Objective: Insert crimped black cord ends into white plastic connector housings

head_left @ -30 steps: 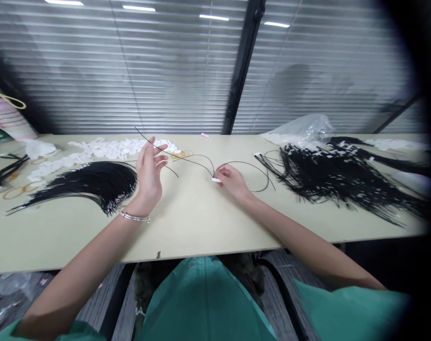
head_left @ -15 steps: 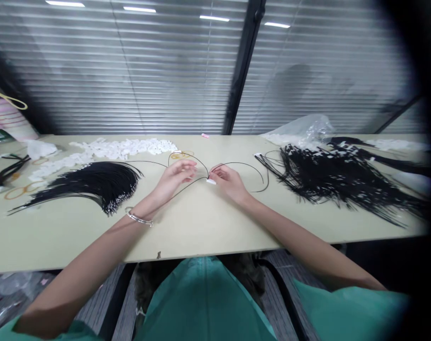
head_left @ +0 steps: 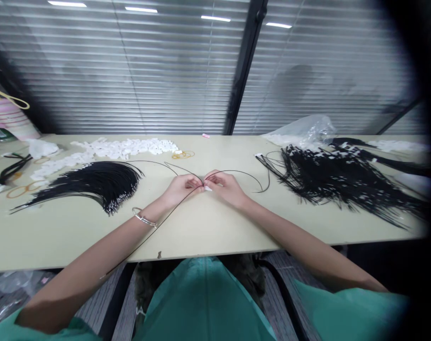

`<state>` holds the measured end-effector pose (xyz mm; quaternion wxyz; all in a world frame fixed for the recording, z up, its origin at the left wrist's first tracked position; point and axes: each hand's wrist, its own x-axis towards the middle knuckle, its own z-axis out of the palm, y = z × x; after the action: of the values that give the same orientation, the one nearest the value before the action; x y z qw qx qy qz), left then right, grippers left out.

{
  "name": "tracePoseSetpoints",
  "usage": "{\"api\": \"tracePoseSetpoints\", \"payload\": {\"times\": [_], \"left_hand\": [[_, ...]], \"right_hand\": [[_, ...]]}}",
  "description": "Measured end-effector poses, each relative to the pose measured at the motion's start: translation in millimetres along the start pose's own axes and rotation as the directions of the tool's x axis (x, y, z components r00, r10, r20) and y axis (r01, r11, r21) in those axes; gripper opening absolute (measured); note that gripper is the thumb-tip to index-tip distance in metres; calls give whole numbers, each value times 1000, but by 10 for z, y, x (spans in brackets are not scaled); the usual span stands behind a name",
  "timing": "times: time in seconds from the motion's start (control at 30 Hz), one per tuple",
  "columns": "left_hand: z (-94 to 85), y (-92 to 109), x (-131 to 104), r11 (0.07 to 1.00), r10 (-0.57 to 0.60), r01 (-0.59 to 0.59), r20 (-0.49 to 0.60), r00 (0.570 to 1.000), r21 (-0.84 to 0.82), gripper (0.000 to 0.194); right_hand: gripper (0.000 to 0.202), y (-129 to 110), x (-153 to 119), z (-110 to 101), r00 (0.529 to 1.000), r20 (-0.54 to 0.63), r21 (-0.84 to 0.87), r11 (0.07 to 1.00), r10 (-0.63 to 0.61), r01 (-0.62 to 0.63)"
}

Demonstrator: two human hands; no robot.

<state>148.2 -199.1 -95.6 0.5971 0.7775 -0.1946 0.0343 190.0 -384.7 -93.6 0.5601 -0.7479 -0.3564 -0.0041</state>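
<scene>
Well behind the counter's front edge, the right hand clamps a small white plastic connector in its fingers, the left hand a thin black wire, seemingly unfinished, with a black wire bundle remaining.

Pale table, with contents

Table: spans the frame's middle.
Left edge: dark bundle; white wad, crumpled.
Left: wire fan, black, silvery ends at lower right.
Left of centre: white pieces, long spread, behind the fan; yellow bands at its right end.
Centre, back edge: striped piece, small.
Right: wire heap, black, white ends; clear bag behind.
</scene>
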Motion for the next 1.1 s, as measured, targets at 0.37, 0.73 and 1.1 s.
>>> {"api": "tracePoseSetpoints", "payload": {"times": [0.37,0.73,1.1], "left_hand": [[-8,-82,20,988,56,-66,74,996,141,18],[-37,-139,73,873,229,-239,75,971,425,13],[-48,-53,73,860,203,-258,169,964,441,10]], "right_hand": [[17,43,7,-2,994,83,-100,993,65,-56],[13,44,-6,-13,975,199,-14,995,103,-102],[22,288,213,-391,935,-31,692,682,354,-235]]}}
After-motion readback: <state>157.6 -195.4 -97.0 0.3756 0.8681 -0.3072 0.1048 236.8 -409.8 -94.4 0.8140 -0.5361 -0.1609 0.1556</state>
